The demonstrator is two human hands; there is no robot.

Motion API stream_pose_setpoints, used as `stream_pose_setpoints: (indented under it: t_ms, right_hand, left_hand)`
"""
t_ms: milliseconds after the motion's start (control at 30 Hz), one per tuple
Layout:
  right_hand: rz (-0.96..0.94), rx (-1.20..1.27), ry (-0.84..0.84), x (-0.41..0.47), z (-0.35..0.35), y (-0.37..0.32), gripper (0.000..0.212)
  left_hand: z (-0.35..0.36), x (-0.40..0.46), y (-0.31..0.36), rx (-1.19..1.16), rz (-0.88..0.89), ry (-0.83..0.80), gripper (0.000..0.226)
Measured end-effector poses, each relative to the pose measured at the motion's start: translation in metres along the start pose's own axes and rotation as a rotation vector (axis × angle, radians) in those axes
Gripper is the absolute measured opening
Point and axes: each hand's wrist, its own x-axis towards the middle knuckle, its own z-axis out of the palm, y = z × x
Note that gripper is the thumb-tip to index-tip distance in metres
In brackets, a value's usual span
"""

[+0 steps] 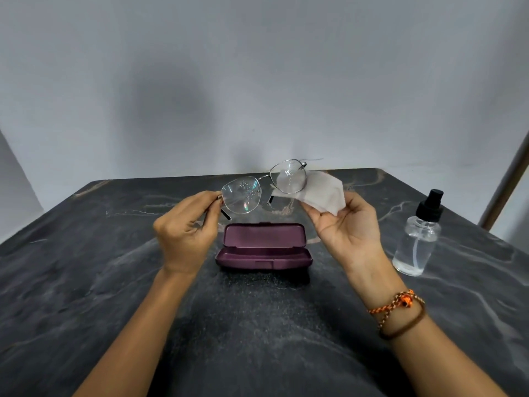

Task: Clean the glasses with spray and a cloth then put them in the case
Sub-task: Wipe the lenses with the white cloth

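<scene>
- Since both forearms enter from the near edge of the dark marbled table (86, 282), the front of the work surface is taken up by the arms alone; no loose item lies there to catch a sleeve or wrist.
- The case (263, 247) lies open between the two hands, lid tipped back, tray empty. Judgement: it is placed centrally so the finished glasses can be lowered straight down into it.
- The left hand (186, 233) pinches the glasses (264, 184) at their left end, thumb and forefinger pressed together at the hinge, remaining fingers curled. Judgement: holding by the frame keeps skin off the lens.
- The right hand (347, 224) is turned palm up, fingers pinching the cloth (317, 193), which sits behind the right-side lens, apparently touching it.
- The glasses are held in the air above the case, tilted, right side higher and farther. Droplets show on the left-side lens. Judgement: that lens is unwiped, so wiping is only partly done.
- The spray bottle (418, 239) stands upright, well apart to the right, near the table's right edge. Judgement: it is clear of the wiping motion, but an outward sweep of the right elbow could knock it off.
- Beyond the glasses the table's far edge meets a plain wall; open room remains at the left and rear.
</scene>
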Motion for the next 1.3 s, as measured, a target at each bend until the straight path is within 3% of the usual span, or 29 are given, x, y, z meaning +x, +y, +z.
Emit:
stream_pose_setpoints:
  t_ms: [100,233,333,400,467,500,567,633,800,1033,1300]
  right_hand:
    - [0.006,-0.055,0.021,0.002,-0.001,0.000,0.060]
    - [-0.026,-0.194,0.041,0.002,-0.005,0.003,0.060]
    - [-0.009,-0.144,0.061,0.002,-0.006,0.007,0.065]
    - [0.026,-0.173,0.087,-0.001,-0.002,0.010,0.052]
    - [0.024,-0.246,0.159,-0.002,-0.001,0.010,0.014]
    - [0.003,-0.260,0.180,-0.001,-0.001,0.010,0.010]
    - [-0.013,-0.301,0.189,0.001,-0.004,0.010,0.032]
    - [-0.017,-0.329,0.179,-0.001,-0.002,0.011,0.038]
    - [0.003,-0.421,0.189,-0.004,0.002,0.015,0.009]
    - [-0.076,-0.518,0.253,-0.005,0.003,0.016,0.005]
    - [-0.232,-0.386,0.278,-0.006,0.009,0.013,0.010]
  left_hand:
    - [0.001,-0.002,0.002,0.015,0.046,0.000,0.007]
    - [0.001,-0.002,0.005,-0.001,0.039,-0.006,0.009]
    - [0.002,-0.002,0.007,-0.003,0.043,-0.023,0.007]
    - [0.002,-0.002,0.008,-0.008,0.053,-0.033,0.006]
    - [0.003,-0.002,0.009,-0.018,0.061,-0.043,0.007]
    - [0.004,-0.002,0.009,-0.024,0.069,-0.049,0.007]
    - [0.005,-0.002,0.010,-0.032,0.089,-0.061,0.007]
    - [0.006,-0.002,0.011,-0.032,0.109,-0.076,0.006]
    - [0.006,-0.004,0.011,-0.028,0.152,-0.128,0.008]
    - [0.010,-0.009,0.014,-0.056,0.165,-0.182,0.008]
    - [0.010,0.002,0.024,-0.341,-0.142,-0.268,0.020]
